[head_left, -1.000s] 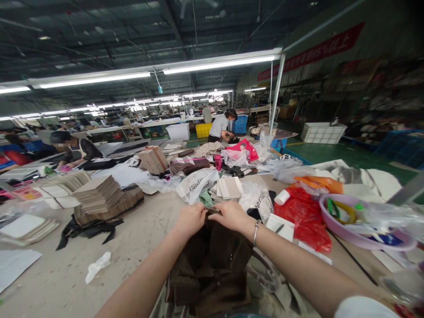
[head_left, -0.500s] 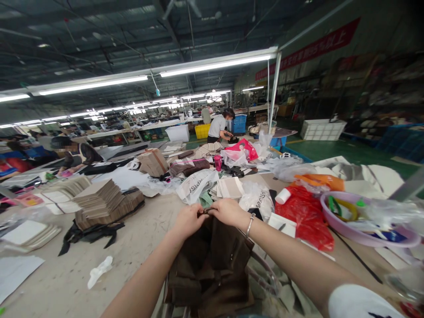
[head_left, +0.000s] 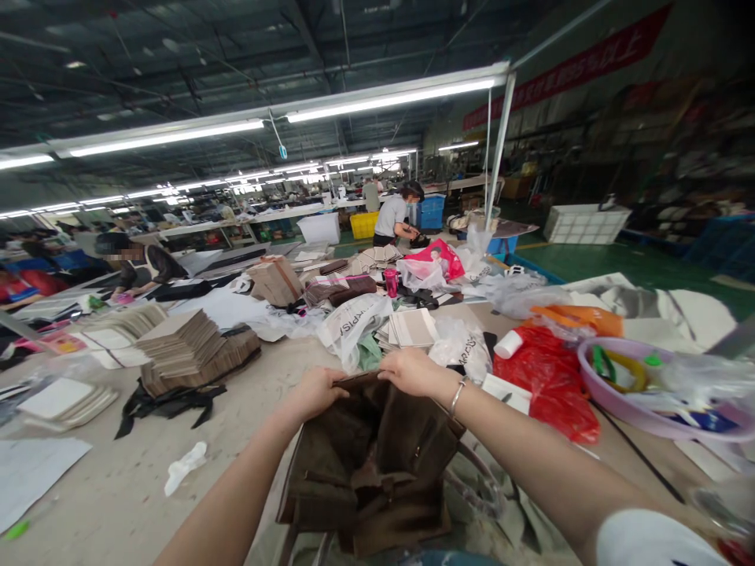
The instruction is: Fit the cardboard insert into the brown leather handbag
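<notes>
A dark brown bag [head_left: 406,440] stands in front of me with its mouth facing up, so its brown inside shows. My left hand [head_left: 318,391] grips the far rim on the left, fingers closed over the edge. Farther right on the same rim, my right hand [head_left: 413,371] is closed round the edge, a bracelet on its wrist. A pale curved handle [head_left: 480,479] hangs at the bag's right side. The fingertips of both hands are partly hidden by the rim.
Left on the table [head_left: 236,424] lie stacked beige panels [head_left: 182,342], black strips [head_left: 168,405] and a crumpled white scrap [head_left: 185,467]. To the right are a red plastic bag [head_left: 557,385] and a purple basin [head_left: 666,424]. A co-worker [head_left: 394,216] bends over work farther back.
My hands have moved apart along the rim, the left one going left. The bag's mouth is spread wider and more of its inside shows.
</notes>
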The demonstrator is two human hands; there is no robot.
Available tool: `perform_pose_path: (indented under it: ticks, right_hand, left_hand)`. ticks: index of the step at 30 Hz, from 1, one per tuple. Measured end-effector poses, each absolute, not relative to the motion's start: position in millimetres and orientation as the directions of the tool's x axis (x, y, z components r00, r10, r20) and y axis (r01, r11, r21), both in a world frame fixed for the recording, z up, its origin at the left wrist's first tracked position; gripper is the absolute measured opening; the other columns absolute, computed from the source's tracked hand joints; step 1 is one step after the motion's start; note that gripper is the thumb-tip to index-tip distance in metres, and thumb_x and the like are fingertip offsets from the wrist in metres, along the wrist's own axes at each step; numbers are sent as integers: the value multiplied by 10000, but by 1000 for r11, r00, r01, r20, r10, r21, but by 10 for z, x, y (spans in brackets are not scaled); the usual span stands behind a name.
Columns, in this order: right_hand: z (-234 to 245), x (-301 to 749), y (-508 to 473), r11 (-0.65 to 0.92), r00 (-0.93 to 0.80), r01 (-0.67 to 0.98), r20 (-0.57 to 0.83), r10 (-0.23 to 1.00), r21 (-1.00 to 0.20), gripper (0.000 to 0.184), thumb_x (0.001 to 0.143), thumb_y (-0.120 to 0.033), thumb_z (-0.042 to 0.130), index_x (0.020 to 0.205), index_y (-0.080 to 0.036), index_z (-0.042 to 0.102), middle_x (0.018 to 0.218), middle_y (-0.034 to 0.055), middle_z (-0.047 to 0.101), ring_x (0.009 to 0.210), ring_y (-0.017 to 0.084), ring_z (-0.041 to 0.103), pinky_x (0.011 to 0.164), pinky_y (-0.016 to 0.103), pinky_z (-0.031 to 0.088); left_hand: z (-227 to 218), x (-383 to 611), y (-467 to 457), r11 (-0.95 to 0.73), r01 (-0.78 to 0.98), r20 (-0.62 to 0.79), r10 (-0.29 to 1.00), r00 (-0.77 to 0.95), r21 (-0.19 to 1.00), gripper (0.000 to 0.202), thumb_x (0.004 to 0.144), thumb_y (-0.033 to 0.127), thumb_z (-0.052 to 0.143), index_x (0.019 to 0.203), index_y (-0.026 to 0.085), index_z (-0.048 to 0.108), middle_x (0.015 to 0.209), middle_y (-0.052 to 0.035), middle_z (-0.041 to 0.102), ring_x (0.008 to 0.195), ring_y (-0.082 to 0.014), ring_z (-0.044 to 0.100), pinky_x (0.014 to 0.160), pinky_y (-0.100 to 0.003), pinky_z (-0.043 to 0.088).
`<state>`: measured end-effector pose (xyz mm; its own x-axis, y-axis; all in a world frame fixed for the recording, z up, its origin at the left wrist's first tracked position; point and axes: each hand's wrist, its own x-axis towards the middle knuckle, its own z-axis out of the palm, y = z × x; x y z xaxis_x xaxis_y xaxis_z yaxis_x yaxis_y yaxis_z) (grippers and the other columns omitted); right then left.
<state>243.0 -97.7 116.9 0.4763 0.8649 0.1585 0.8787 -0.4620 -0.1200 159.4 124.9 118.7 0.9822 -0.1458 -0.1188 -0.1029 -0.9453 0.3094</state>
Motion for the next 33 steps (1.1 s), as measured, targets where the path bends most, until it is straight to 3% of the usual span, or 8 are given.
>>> perform_pose_path:
  ticks: [3,7,11,13,19,27,33]
  right_hand:
    - [1198,2443,-1004,-325,343,937,156,926,-130,234,897,-330,493,824,-189,665,854,39,678,817,171,606,669,239,367]
    - [1215,2468,-995,-342,359,932,158,920,-122,224,894,-315,501,808,-183,660,835,42,672,775,165,596,639,242,341]
    - [1207,2481,-983,-381,396,917,153,905,-121,237,900,-316,493,804,-173,656,830,48,667,778,166,593,639,245,333]
    - [1193,2489,-984,-384,400,915,158,903,-124,239,904,-313,488,810,-171,657,825,46,666,783,166,593,642,244,333]
    - [1154,2536,-1007,-368,388,919,166,906,-141,240,912,-303,474,854,-173,668,827,41,667,767,160,581,649,244,337]
    - [1129,2642,-1012,-351,381,918,165,910,-187,256,917,-316,467,860,-181,677,821,33,661,772,153,567,674,240,349]
    - [1120,2661,-1013,-380,409,906,164,897,-186,292,924,-347,445,846,-185,675,825,32,665,775,155,567,680,239,351]
  left_hand:
    - [1206,1612,1336,-923,-187,-115,-237,965,336,164,759,252,554,859,246,683,804,22,707,756,-140,615,683,-202,424]
    - [1217,1621,1325,-940,-163,-107,-203,973,301,168,747,259,578,878,256,684,805,12,709,772,-157,624,705,-216,435]
    - [1214,1620,1246,-898,-170,-73,-217,973,406,452,704,304,651,1152,302,588,1113,6,666,992,-180,601,871,-240,424]
    - [1203,1634,1206,-885,-178,-56,-223,973,430,494,708,328,654,1193,302,565,1172,4,639,1041,-187,582,913,-250,408]
    - [1154,1724,1140,-882,-216,-8,-241,970,419,252,821,324,531,1016,269,682,964,7,714,866,-158,623,801,-227,433]
    - [1212,1807,1134,-856,-210,-45,-262,964,473,264,840,365,489,902,228,706,802,15,709,736,-128,601,687,-193,426]
    - [1195,1825,1092,-878,-176,-36,-214,976,445,250,834,354,492,866,217,698,780,15,700,749,-132,603,704,-201,433]
